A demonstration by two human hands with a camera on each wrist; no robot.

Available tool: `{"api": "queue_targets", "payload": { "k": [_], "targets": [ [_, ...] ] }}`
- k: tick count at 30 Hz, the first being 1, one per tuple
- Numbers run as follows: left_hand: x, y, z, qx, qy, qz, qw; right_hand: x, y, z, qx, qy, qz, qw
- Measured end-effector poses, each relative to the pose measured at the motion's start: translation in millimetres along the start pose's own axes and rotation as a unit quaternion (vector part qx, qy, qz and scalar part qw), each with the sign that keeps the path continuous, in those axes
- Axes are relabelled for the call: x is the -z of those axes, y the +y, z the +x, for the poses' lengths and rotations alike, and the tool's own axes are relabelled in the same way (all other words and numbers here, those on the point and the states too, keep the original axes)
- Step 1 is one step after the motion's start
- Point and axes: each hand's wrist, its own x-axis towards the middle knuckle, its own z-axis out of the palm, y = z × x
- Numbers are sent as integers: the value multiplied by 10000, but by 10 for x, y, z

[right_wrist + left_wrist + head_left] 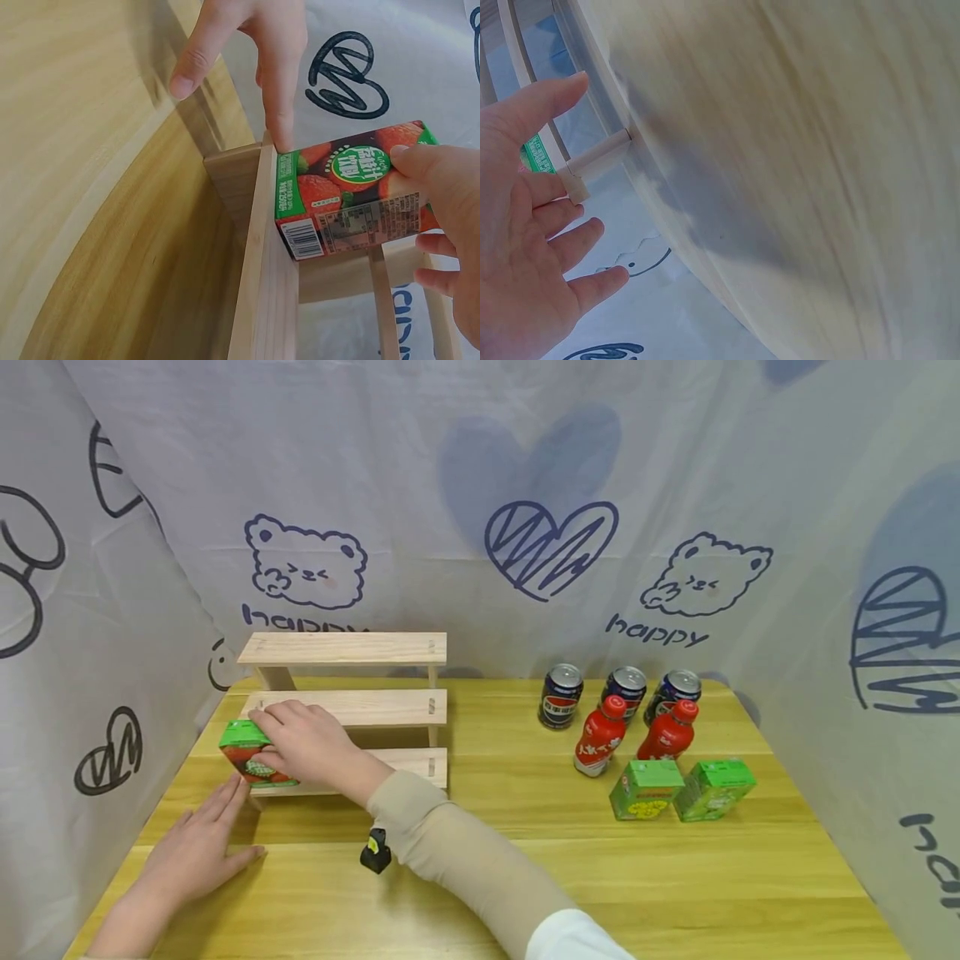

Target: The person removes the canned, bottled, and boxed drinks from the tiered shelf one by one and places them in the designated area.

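Observation:
My right hand (315, 747) grips a strawberry juice box (243, 747), green at its ends with red berries on its side. The box stands on the left end of the lowest tier of a three-tier wooden shelf (345, 648). In the right wrist view, the thumb of the right hand (450, 202) lies on the printed face, and the box base meets the board. My left hand (197, 853) is spread at the shelf's front left corner. One straight fingertip of that left hand (274, 52) touches the board's edge beside the box base.
To the right stand several drinks: dark blue cans (561, 697) at the back, red bottles (600, 739) before them, and green juice boxes (647, 789) in front. A small black object (376, 852) shows below the right sleeve. Printed cloth (420, 468) encloses the wooden table (525, 877).

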Motion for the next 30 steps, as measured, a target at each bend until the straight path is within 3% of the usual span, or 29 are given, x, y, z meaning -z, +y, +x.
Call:
{"api": "queue_targets", "payload": {
  "k": [16, 30],
  "targets": [
    [0, 5, -5, -15, -3, -5, 10000, 24, -77, 49, -128, -338, 278, 9990],
    [-22, 7, -7, -24, 99, 39, 9999, 39, -51, -47, 113, -7, -61, 9999]
  ]
}}
